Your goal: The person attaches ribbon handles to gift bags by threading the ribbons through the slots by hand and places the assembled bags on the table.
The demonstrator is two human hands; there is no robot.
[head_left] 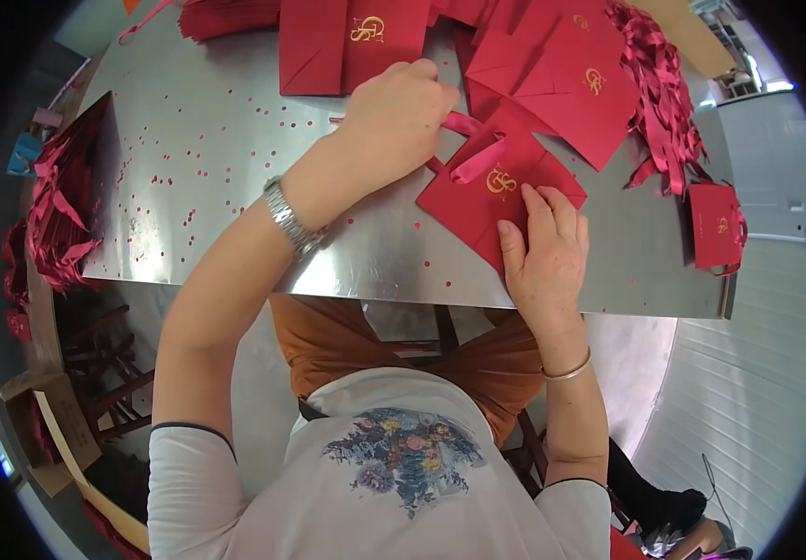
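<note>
A red paper gift bag (473, 201) with a gold emblem lies flat and slanted on the metal table in front of me. My left hand (398, 117) is closed at the bag's top edge, its fingers pinching the pink ribbon (462, 123). A loop of that ribbon hangs over the front of the bag. On the left side of this hand, a short thin reddish end sticks out, too small to make out. My right hand (548, 247) rests on the bag's lower right part, fingers stretched out flat and thumb apart.
More red bags (561, 79) are piled behind, and another bag (384, 47) lies beyond my left hand. Pink ribbons (659, 89) heap at the right, near a small finished-looking bag (715, 224). Stacked ribboned bags (62, 201) stand left. Red paper dots are scattered over the table (263, 215).
</note>
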